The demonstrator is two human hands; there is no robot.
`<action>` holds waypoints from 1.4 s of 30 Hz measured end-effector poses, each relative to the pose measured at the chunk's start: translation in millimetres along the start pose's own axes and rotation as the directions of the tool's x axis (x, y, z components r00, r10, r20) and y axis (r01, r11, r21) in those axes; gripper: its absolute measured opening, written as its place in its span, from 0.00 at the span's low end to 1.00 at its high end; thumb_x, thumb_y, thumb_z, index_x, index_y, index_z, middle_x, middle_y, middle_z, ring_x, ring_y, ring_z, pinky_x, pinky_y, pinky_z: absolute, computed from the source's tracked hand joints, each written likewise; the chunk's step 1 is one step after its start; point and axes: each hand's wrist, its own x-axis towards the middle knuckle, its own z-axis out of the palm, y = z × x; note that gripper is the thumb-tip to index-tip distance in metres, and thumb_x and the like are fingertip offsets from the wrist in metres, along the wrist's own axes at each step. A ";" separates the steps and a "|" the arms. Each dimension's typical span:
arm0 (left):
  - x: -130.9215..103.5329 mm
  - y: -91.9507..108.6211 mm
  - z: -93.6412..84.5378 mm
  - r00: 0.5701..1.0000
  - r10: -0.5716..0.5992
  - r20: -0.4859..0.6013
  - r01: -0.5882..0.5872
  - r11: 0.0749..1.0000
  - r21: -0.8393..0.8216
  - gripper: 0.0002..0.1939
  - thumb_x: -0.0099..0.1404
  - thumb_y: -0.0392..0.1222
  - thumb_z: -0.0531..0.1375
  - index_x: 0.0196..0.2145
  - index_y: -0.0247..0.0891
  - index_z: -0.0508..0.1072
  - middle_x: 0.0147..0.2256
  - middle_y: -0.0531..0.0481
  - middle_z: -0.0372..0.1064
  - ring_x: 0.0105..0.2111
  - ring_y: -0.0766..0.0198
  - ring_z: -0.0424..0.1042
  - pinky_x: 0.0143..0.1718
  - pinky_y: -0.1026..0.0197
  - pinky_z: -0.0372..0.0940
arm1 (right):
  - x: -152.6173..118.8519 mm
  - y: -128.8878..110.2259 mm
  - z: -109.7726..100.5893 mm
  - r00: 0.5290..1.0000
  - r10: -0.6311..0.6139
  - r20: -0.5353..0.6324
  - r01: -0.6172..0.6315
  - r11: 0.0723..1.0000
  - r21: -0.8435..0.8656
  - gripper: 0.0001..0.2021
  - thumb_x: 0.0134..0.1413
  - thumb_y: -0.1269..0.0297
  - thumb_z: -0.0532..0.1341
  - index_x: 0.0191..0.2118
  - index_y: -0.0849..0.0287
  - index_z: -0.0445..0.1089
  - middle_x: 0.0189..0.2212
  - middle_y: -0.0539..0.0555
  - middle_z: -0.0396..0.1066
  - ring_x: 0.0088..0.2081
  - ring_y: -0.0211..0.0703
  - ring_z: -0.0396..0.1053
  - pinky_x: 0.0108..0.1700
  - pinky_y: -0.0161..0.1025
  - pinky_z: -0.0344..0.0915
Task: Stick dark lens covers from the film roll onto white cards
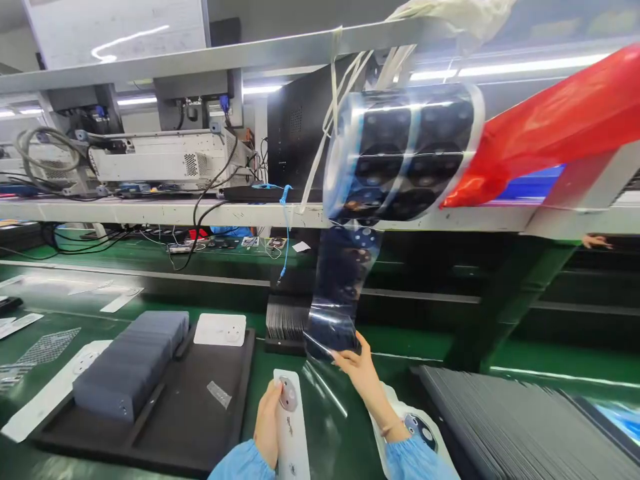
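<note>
My left hand (pixel 268 424) is closed on a narrow white panel (pixel 293 437), its thumb near a grey rounded patch with holes at the panel's top. My right hand (pixel 364 375) pinches the lower end of a dark translucent film strip (pixel 340 287) printed with round spots. That strip hangs from a big film roll (pixel 410 157) on the shelf above. Under my right wrist lies a white sheet (pixel 385 443) with a dark ring-shaped camera piece (pixel 419 430). A clear glossy film piece (pixel 325 390) shows between my two hands.
On the left, a black tray (pixel 195 413) bears a row of grey-blue plates (pixel 135 360) and a white card (pixel 220 329). Stacked dark panels (pixel 525 420) stand at right. A shelf edge (pixel 240 214) crosses above, with a red plastic bag (pixel 545 127) beside the roll.
</note>
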 end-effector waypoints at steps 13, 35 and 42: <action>-9.5 11.1 15.3 0.993 -0.010 0.116 0.011 1.000 -0.007 0.21 0.53 0.53 0.65 0.34 0.31 0.76 0.31 0.46 0.72 0.29 0.67 0.68 0.33 0.66 0.63 | -74.1 -12.2 2.4 0.870 -0.494 -0.013 0.401 0.721 -0.565 0.26 0.54 0.46 0.55 0.53 0.57 0.66 0.64 0.62 0.42 0.61 0.61 0.53 0.54 0.59 0.61; -17.8 16.8 17.5 0.915 -0.099 0.391 -0.041 0.942 0.333 0.22 0.62 0.53 0.57 0.44 0.32 0.74 0.35 0.43 0.69 0.31 0.66 0.65 0.34 0.67 0.58 | -88.7 -16.9 -4.7 0.923 -0.166 0.347 0.304 0.867 -0.394 0.14 0.55 0.57 0.55 0.42 0.57 0.72 0.41 0.56 0.73 0.44 0.45 0.71 0.49 0.44 0.69; -18.2 20.5 16.4 0.850 -0.042 0.526 -0.260 0.834 0.487 0.22 0.65 0.53 0.53 0.37 0.31 0.76 0.42 0.41 0.63 0.41 0.61 0.63 0.44 0.66 0.57 | -86.5 -18.8 -7.7 0.920 -0.083 0.384 0.206 0.934 -0.291 0.18 0.52 0.55 0.59 0.46 0.59 0.72 0.44 0.57 0.72 0.47 0.45 0.71 0.55 0.45 0.66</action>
